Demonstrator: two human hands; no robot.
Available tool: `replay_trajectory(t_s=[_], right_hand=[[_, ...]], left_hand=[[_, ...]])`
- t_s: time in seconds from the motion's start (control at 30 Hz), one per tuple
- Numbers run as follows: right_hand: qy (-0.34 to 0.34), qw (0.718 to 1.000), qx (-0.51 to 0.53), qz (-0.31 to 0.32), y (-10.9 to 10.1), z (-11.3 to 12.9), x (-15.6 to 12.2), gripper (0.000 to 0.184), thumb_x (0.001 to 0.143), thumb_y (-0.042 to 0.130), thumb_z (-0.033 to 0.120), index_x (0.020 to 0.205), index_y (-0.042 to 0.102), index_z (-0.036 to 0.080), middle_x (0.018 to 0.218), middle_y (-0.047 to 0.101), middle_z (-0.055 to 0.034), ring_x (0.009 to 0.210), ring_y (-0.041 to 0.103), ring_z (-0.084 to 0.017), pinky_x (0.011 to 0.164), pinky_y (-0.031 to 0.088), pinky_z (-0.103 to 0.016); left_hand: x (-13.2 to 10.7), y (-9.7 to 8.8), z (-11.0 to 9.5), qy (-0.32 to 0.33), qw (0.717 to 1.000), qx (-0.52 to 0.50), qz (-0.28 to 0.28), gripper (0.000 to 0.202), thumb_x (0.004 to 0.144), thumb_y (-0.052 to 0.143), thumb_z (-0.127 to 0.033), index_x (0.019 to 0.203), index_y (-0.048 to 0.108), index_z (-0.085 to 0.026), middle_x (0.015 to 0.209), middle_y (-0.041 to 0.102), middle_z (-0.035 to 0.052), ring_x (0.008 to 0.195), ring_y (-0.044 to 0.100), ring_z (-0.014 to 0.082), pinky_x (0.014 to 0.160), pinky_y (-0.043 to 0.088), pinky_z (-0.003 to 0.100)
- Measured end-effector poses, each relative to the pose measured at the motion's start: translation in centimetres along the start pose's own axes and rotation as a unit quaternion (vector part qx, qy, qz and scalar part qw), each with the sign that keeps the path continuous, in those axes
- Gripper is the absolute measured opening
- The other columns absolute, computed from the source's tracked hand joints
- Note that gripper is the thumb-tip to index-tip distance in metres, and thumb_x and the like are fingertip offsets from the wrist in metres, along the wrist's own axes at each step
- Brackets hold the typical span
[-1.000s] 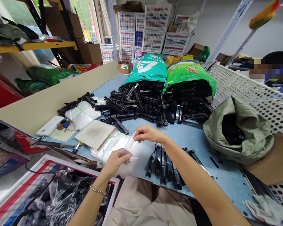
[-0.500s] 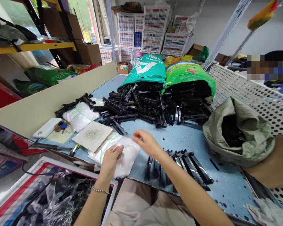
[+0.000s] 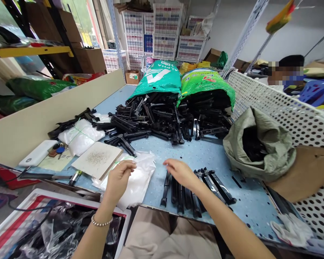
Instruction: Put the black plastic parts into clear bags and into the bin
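Note:
My left hand is over a stack of clear plastic bags at the table's front edge, its thumb and fingers drawn together. Whether a bag is pinched there cannot be made out. To the right, my right hand has its fingertips closed in front of the stack; a faint film shows near them, too thin to name. Under and beside the right forearm lies a row of long, glossy black parts with notched ends. A square board with specks on it rests partly on the bags.
Behind lies a heap of black parts, spilling from a teal sack and a green sack. On the right stands an open grey-green sack beside a perforated white panel. A tied white bundle is at left.
My left hand has risen off the bag stack, which now lies flatter. My right hand has shifted slightly right and down. The whole view has turned a little to the right.

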State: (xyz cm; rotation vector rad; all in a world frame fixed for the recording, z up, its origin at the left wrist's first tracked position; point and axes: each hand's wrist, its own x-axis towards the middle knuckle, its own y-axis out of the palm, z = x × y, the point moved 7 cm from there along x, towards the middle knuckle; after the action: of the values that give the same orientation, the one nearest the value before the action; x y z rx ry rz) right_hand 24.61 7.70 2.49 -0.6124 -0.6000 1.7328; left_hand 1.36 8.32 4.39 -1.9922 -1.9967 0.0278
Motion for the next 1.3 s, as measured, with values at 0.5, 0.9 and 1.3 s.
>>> replay_trajectory(t_s=[0.5, 0.9, 1.3], right_hand=[[0.166, 0.921, 0.348, -0.047, 0.2, -5.9, -6.1, 0.049, 0.083, 0.059, 0.036, 0.128, 0.047, 0.022, 0.073, 0.057, 0.0034, 0.049, 0.055, -0.011, 0.048, 0.043, -0.024], [0.213, 0.676, 0.704, -0.049, 3.7, -5.8, -8.9, 0.044, 0.064, 0.085, 0.034, 0.100, 0.066, 0.018, 0.068, 0.060, 0.0005, 0.049, 0.050, -0.005, 0.043, 0.040, -0.015], [0.168, 0.637, 0.752, 0.017, 5.1, -4.4, -7.5, 0.040, 0.069, 0.081, 0.036, 0.099, 0.063, 0.015, 0.073, 0.063, -0.0025, 0.050, 0.050, -0.005, 0.043, 0.041, -0.014]], left_hand=[[0.9, 6.4, 1.1, 0.057, 0.979, 0.189, 0.061, 0.052, 0.079, 0.046, -0.009, 0.129, 0.053, -0.019, 0.113, 0.061, 0.0082, 0.069, 0.060, 0.0137, 0.073, 0.053, 0.032], [0.3, 10.1, 2.0, 0.098, 0.963, 0.231, 0.103, 0.040, 0.080, 0.039, -0.004, 0.105, 0.065, -0.019, 0.128, 0.054, 0.0126, 0.112, 0.058, 0.0252, 0.096, 0.048, 0.045], [-1.9, 12.7, -1.3, 0.141, 0.960, 0.176, 0.168, 0.079, 0.078, 0.039, 0.000, 0.150, 0.016, -0.021, 0.156, 0.021, 0.0144, 0.144, 0.022, 0.0267, 0.114, 0.032, 0.046]])
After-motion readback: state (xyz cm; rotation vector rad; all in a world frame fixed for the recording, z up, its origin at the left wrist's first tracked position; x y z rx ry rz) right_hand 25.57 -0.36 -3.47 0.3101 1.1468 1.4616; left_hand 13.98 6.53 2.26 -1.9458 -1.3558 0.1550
